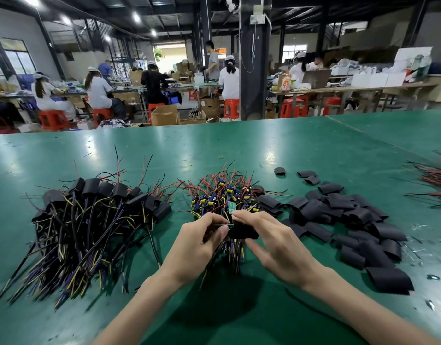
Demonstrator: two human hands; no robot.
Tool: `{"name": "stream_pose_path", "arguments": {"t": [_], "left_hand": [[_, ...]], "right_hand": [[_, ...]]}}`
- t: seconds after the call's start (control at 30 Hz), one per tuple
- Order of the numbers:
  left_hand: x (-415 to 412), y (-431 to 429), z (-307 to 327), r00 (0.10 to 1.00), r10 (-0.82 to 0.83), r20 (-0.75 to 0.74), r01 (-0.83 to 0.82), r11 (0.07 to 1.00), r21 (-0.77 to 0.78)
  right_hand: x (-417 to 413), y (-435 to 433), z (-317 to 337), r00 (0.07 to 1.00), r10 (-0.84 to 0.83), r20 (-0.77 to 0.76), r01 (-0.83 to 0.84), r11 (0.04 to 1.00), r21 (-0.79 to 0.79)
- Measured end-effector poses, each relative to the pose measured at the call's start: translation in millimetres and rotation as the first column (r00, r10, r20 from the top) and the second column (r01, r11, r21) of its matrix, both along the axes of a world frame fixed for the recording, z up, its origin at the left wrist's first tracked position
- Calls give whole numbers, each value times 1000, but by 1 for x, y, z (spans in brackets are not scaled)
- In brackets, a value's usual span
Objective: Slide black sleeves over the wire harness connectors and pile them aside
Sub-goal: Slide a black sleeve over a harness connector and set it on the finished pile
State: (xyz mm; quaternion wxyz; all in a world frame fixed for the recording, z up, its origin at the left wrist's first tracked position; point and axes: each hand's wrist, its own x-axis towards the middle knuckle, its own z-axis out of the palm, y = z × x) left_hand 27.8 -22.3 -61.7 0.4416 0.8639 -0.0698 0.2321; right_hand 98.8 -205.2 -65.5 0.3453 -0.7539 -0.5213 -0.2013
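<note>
My left hand (199,241) pinches the wires of one harness just below its small green board (231,207). My right hand (271,241) grips a black sleeve (243,231) with thumb and fingers, held against that harness above the green table (239,150). Behind my hands lies a heap of unsleeved harnesses (223,192) with blue and yellow parts and red and black wires. To the left sits a pile of sleeved harnesses (89,215). Loose black sleeves (351,220) are scattered to the right.
More red and black wires (436,180) lie at the table's right edge. A small rubber band (221,157) rests farther back. Beyond the table, several people sit at benches on red stools (53,119), with cardboard boxes (164,115) on the floor.
</note>
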Motion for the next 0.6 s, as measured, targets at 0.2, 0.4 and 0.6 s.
{"name": "stream_pose_path", "arguments": {"t": [0.2,0.4,0.6], "left_hand": [[1,1,1,999,37,-30,-37,999,-11],[0,3,0,999,11,-31,-9,997,72],[-2,2,2,996,-27,-85,23,999,-44]], "right_hand": [[2,-1,0,998,62,-34,-62,998,-6],[3,-2,-1,984,54,-172,-46,998,49],[0,-1,0,995,63,-75,-63,998,10]]}}
